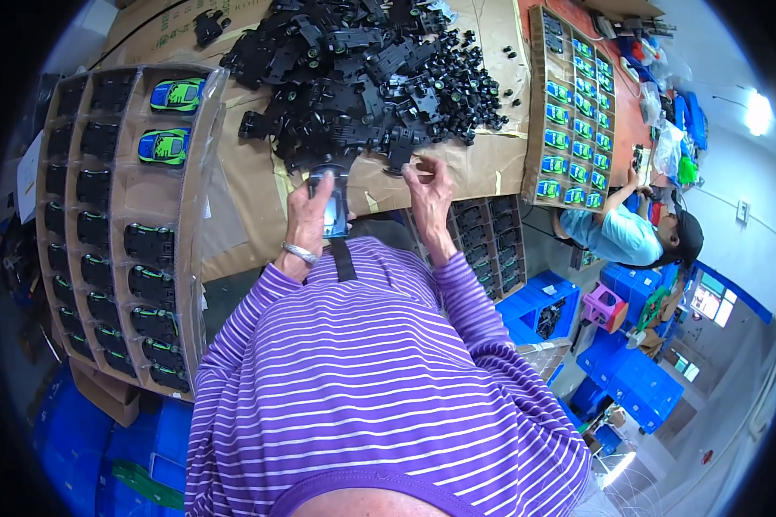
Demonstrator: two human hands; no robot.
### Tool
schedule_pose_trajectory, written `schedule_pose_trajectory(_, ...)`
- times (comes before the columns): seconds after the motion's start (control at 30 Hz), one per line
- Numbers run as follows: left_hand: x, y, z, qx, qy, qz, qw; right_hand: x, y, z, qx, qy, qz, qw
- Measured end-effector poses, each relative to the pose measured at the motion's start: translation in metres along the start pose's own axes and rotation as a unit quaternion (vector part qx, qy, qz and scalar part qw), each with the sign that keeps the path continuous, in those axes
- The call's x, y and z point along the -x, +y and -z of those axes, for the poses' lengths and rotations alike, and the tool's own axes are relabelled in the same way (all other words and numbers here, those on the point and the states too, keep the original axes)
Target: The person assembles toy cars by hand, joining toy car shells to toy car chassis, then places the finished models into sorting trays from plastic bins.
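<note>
At the near edge of the cardboard-covered desk point(259, 207), you are holding a dark toy car chassis point(334, 200) in your left hand point(309, 220), fingers clamped around it. Its long axis is running from you toward the far side of the desk, its far end almost touching the heap. Your right hand point(428, 194) is sitting just beside it, fingertips pinched together on a small dark part point(398, 171) that is too small to identify. Directly beyond both hands a big heap of black chassis parts point(362, 69) is spreading across the desk, crowding the space ahead of you. Along the left edge a cardboard tray point(116, 224) is holding rows of black chassis pieces and two green-and-blue toy cars point(171, 121) at its far end. Along the right edge a second tray point(571, 112) is carrying blue and green cars, and another person point(634, 233) is working beside it.
</note>
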State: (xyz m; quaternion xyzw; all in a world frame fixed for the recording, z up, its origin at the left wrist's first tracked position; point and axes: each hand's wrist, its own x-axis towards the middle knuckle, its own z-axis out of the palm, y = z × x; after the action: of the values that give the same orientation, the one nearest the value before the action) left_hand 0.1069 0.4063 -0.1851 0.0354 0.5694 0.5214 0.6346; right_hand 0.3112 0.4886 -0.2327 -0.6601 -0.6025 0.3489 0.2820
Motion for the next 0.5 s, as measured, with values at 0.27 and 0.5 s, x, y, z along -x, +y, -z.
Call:
schedule_pose_trajectory(0.27,0.000,-0.004,0.014,0.020,0.020,0.001,1.000,-0.040,0.041,-0.045,-0.002,0.025,-0.103,0.994)
schedule_pose_trajectory(0.5,0.004,-0.001,0.013,0.033,0.043,-0.003,0.999,-0.045,0.059,-0.019,-0.221,-0.025,-0.165,0.961)
